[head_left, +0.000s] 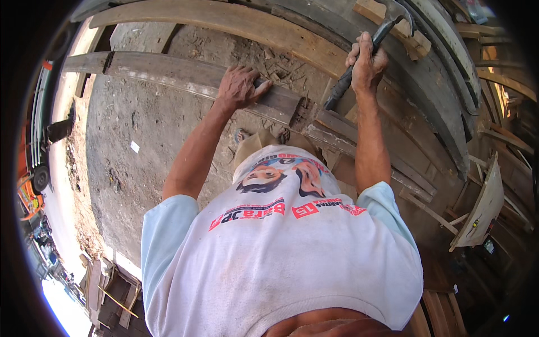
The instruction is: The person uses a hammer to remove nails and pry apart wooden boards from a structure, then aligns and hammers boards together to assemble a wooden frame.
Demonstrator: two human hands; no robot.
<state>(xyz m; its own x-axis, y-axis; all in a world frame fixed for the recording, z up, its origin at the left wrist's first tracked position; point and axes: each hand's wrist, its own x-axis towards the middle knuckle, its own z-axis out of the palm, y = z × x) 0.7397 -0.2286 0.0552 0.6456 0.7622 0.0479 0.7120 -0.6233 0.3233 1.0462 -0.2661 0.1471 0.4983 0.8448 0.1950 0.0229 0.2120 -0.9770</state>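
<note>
My left hand (241, 87) grips a long, weathered wooden board (151, 71), fingers bent over it and thumb lying along its top, just left of a dark break or joint (303, 111) in the wood. My right hand (368, 64) is closed around the dark handle of a claw hammer (384, 29), raised at the right, its head up over a short wooden block (418, 44). The handle's lower end hangs near the board's joint. My feet show partly below the board.
Long planks and curved-looking timbers (208, 21) lie across the top and right over dusty ground (129, 168). A pale panel (483, 208) leans among wood at the right. Offcuts (112, 292) lie at lower left. Vehicles (40, 180) stand along a roadway at the far left.
</note>
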